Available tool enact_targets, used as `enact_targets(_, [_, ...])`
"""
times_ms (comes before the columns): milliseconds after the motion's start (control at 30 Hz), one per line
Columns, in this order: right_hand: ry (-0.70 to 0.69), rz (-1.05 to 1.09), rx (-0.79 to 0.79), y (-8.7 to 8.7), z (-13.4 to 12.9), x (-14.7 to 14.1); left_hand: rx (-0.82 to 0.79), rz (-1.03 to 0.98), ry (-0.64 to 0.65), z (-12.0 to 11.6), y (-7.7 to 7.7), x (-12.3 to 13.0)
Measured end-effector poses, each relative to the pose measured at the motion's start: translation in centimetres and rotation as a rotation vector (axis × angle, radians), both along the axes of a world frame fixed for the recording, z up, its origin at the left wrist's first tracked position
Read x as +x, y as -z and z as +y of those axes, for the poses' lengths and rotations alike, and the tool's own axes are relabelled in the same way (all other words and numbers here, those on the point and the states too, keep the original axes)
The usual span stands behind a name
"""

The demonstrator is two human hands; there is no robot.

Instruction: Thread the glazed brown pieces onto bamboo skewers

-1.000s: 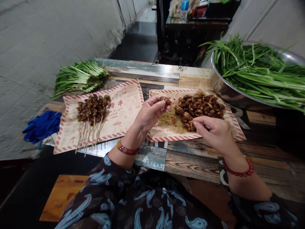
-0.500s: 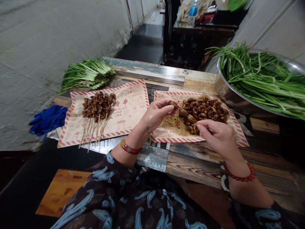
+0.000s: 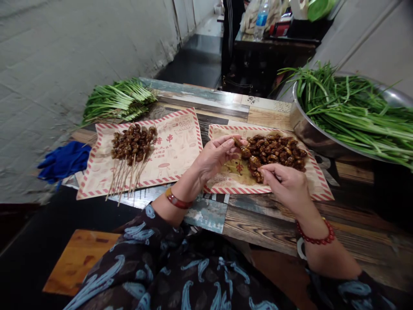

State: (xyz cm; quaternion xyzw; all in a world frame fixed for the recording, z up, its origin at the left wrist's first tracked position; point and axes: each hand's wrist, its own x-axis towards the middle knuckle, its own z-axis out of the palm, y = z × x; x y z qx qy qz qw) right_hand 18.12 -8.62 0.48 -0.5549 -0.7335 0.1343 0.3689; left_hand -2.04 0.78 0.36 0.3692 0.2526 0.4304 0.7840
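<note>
Beyond the right hand's fingers lies a glossy brown heap on a red-edged tan paper sheet; well left, thin wooden skewers rest on a matching sheet; farther right, a round steel bowl holds long green stalks.

Two papers: one left of left hand, one beneath. One basin beyond right hand. Two bracelets. Several skewers.
</note>
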Motion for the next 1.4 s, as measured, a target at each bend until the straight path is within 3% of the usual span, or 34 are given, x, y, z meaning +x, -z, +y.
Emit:
enact_targets(367, [0.036,0.026,-0.023,0.73,0.10,0.32,0.085,-0.007,-0.111,0.12,-0.20,-0.26])
enact_targets(933, [0.040,0.021,-0.010,0.87,0.26,-0.05,0.063,-0.059,-0.048,-0.20,-0.39,-0.11])
enact_targets(1400, [0.043,0.004,-0.012,0.73,0.36,-0.48,0.090,0.001,-0.076,-0.10,-0.20,-0.09])
